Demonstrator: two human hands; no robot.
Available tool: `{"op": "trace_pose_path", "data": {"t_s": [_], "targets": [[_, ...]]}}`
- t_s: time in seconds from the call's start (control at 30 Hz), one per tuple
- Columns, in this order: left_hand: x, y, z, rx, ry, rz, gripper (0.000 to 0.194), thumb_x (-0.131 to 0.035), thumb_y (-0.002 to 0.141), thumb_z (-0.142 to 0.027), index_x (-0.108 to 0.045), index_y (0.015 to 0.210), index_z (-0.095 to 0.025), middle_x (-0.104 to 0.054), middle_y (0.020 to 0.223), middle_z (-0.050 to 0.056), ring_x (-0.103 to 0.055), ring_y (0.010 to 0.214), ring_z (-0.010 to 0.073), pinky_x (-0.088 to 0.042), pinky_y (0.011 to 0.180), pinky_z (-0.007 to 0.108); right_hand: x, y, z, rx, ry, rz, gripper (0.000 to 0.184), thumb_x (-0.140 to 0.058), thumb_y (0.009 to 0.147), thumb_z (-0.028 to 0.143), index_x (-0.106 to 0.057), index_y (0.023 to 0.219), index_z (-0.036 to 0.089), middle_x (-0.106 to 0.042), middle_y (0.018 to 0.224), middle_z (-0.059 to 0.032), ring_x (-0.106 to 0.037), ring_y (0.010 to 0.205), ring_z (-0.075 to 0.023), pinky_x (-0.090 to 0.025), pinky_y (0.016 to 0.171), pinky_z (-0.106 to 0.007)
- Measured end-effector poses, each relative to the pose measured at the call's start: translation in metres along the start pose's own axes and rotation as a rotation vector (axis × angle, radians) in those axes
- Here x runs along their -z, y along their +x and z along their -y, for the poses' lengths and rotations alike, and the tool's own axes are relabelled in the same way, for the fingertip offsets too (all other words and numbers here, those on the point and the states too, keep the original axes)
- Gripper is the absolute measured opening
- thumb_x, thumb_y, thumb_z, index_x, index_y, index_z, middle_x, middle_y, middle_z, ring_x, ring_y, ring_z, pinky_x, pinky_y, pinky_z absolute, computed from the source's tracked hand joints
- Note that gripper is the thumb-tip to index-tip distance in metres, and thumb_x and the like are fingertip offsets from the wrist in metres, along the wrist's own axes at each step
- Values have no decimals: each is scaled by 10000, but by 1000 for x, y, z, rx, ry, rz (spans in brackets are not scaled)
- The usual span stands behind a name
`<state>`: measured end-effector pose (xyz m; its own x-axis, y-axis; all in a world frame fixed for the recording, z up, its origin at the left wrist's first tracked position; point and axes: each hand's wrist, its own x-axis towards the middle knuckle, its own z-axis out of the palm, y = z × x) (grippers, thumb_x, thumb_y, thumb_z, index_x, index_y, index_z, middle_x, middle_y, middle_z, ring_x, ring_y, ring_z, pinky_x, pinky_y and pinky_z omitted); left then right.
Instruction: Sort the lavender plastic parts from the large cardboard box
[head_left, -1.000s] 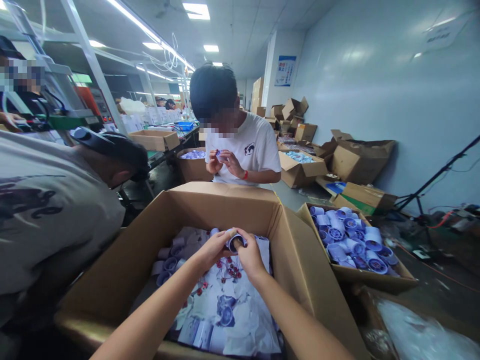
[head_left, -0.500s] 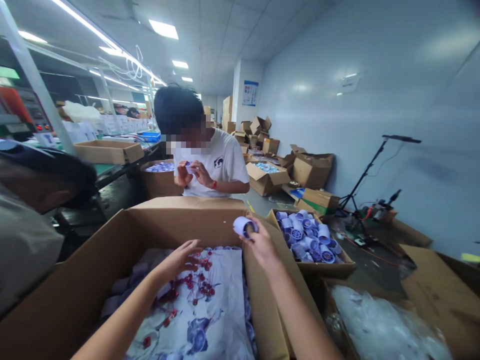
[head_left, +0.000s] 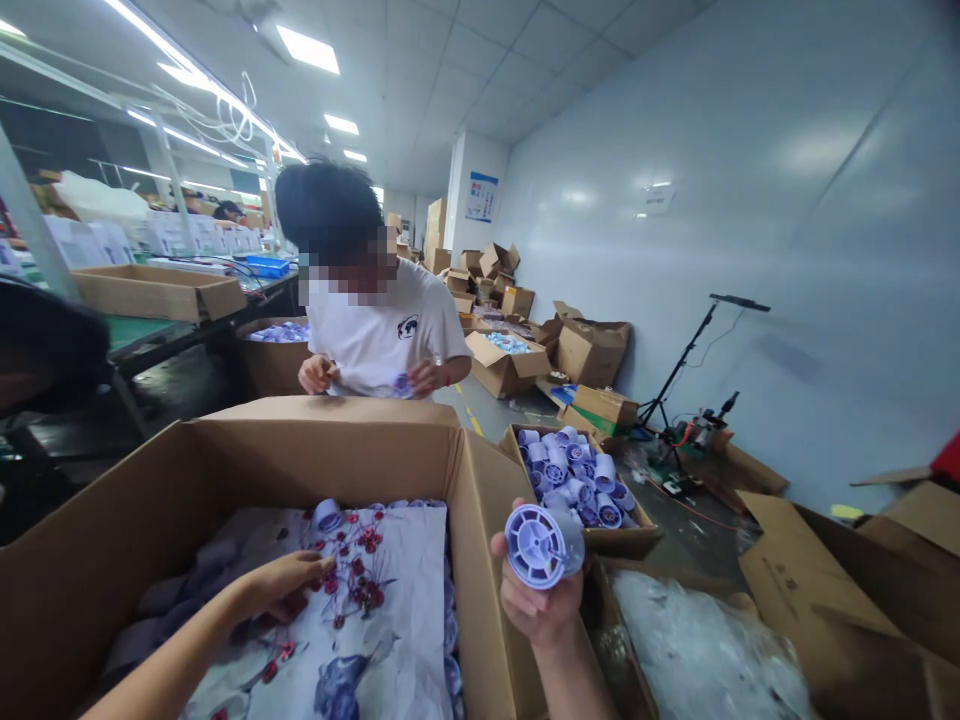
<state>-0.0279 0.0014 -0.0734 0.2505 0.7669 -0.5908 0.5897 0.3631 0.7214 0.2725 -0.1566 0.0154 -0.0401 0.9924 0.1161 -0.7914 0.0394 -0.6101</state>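
Note:
My right hand (head_left: 544, 605) holds up a lavender plastic cylinder (head_left: 534, 548), its spoked round end facing me. A short wire-like bit shows among the spokes. Fingers stretched, my left hand (head_left: 285, 588) hovers over or rests on a pale sheet (head_left: 409, 610) inside the large carton (head_left: 315, 450); contact cannot be made out. Blue flower shapes and red berry-like clusters cover the sheet. A second lavender cylinder (head_left: 327, 515) lies at the sheet's far edge. More lavender parts show around and under the sheet.
A smaller carton (head_left: 645, 540) of lavender cylinders stands to the right, with a box of clear plastic bags (head_left: 697, 640) nearer me. Across the large carton, a co-worker (head_left: 375, 320) holds a lavender part. Another person's dark head (head_left: 45, 340) is at the left.
My right hand has come nearer and turned the cylinder's spoked end toward me. My left hand has lowered toward the sheet. The co-worker's hands have dropped, and the view has shifted right.

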Motion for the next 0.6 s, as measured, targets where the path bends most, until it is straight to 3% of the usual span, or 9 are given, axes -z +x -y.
{"op": "trace_pose_path", "data": {"t_s": [0.1, 0.23, 0.37, 0.47, 0.6], "targets": [[-7, -8, -10, -70, 22, -9, 449, -690, 548, -587, -601, 760, -201, -575, 646, 9, -483, 516, 145, -367, 463, 227, 0, -3, -12, -28, 72, 147, 404, -682, 666, 498, -650, 991, 260, -716, 742, -39, -263, 234, 15, -194, 234, -114], [-14, -14, -10, -136, 119, -7, 368, -656, 573, -544, -575, 650, -193, -561, 661, 34, -465, 490, 151, -352, 423, 238, 0, -13, -17, -65, 163, 256, 404, -699, 664, 511, -648, 983, 268, -695, 653, -10, -236, 170, 15, -173, 191, -107], [-15, -15, -2, -75, 217, -39, 252, -655, 637, -411, -550, 597, -186, -450, 469, -28, -396, 401, 131, -336, 384, 229, -3, -21, -16, -120, 148, 266, 512, -721, 621, 543, -633, 1038, 258, -701, 654, -19, -250, 151, 7, -160, 175, -110], [-11, -13, 7, -31, 237, -60, 210, -656, 664, -302, -525, 567, -169, -366, 363, -60, -329, 333, 102, -315, 354, 210, -2, -25, -19, -113, 162, 236, 496, -654, 674, 599, -634, 1043, 268, -705, 657, -25, -218, 144, 16, -141, 175, -107], [-6, -3, 22, -89, 55, -122, 251, -654, 635, -185, -452, 489, -152, -310, 307, -84, -336, 275, 107, -356, 324, 256, -1, -29, -22, -82, 196, 235, 472, -618, 709, 612, -637, 1059, 296, -701, 680, -18, -167, 152, 29, -133, 174, -115]]}}
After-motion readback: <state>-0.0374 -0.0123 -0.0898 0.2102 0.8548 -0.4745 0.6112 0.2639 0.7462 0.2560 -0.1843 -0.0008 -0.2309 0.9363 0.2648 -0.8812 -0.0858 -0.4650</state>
